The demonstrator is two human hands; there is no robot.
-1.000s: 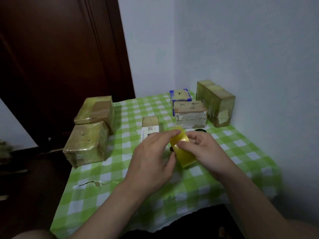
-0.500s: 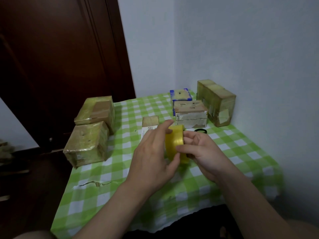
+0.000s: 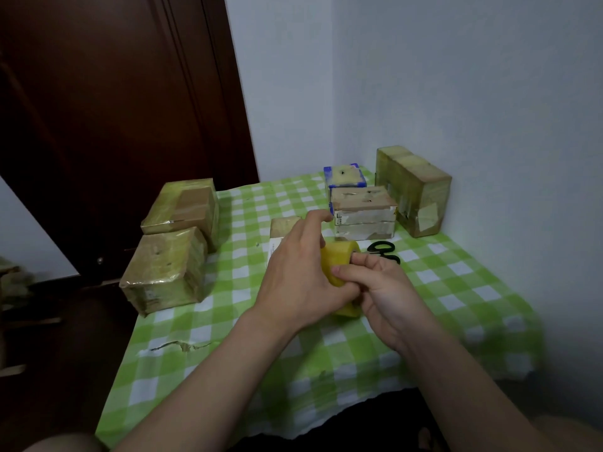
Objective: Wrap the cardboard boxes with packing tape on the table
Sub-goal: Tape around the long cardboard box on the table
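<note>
As the grips stand: the left-hand grip curls round the packing tape roll from its left side, forefinger lifted free. The right-hand grip pinches the roll's outer band with thumb and fingertips, probably feeling for the loose end.
Roll: held between both palms above the tabletop, on edge, band toward the camera, axis running roughly palm to palm.
Free tape: no strip shows drawn out.
Small cardboard box: on the tabletop just beyond the left-hand grip and partly hidden by it. Its long axis seems to run away from the person.
Deciding relation: that box lies ahead and slightly left of the roll, nearer the left hand, so the tape would likely be carried forward and left.
Scissors: flat on the cloth just beyond the right-hand grip.
White-sided box: farther back, apart from both grips.
</note>
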